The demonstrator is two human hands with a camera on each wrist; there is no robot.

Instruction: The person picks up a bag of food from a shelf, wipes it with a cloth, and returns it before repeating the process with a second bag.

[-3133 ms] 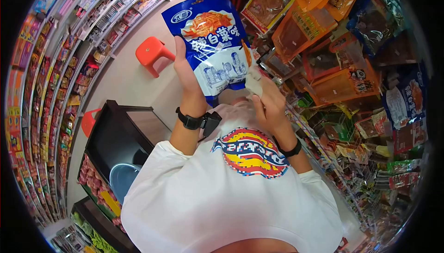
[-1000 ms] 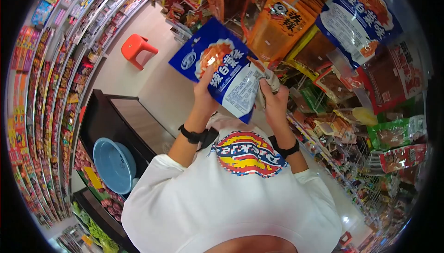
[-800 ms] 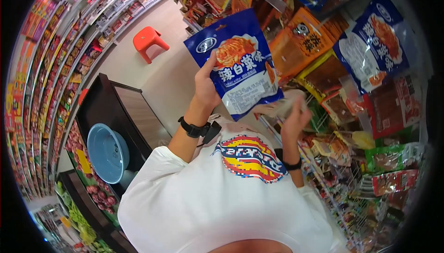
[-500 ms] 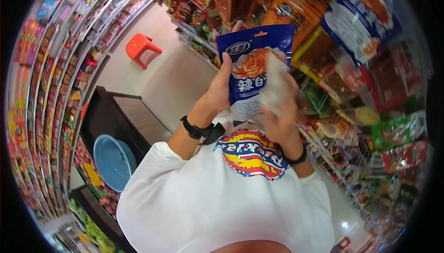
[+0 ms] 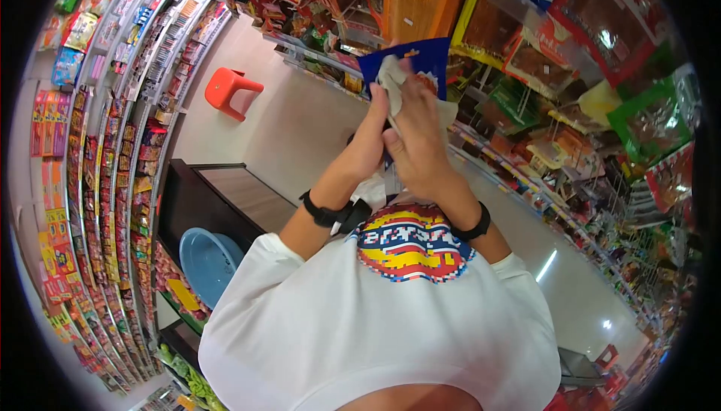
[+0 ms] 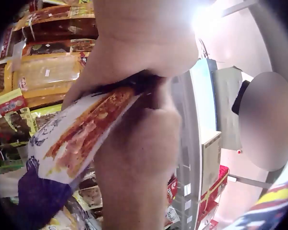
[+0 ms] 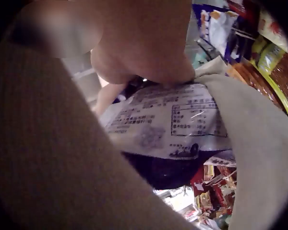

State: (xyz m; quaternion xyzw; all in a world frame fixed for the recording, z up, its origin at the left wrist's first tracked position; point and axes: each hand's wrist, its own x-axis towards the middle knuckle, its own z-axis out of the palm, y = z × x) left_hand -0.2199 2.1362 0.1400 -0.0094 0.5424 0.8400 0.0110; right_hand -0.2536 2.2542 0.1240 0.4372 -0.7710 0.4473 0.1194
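Observation:
A blue-and-white snack bag (image 5: 437, 49) with a picture of food on it is held up in front of the chest. My left hand (image 5: 364, 146) grips it from the left side, thumb towards me. My right hand (image 5: 422, 144) lies across the bag's front and holds a pale cloth (image 5: 390, 74) against it, hiding most of the printing. In the left wrist view the bag's food picture (image 6: 86, 139) shows between the two hands. The right wrist view shows its printed white panel (image 7: 168, 117), with the cloth (image 7: 259, 120) hanging beside it.
Hanging packets (image 5: 420, 1) crowd the rack ahead and to the right. On the left stand long snack shelves (image 5: 98, 185), a red stool (image 5: 229, 92), a dark counter (image 5: 203, 208) and a blue basin (image 5: 206, 261). A person (image 6: 269, 120) appears in the left wrist view.
The right hand swings away from the bag and comes back with the cloth, now covering its front. The bag, still in the left hand, has turned and now shows less of its face.

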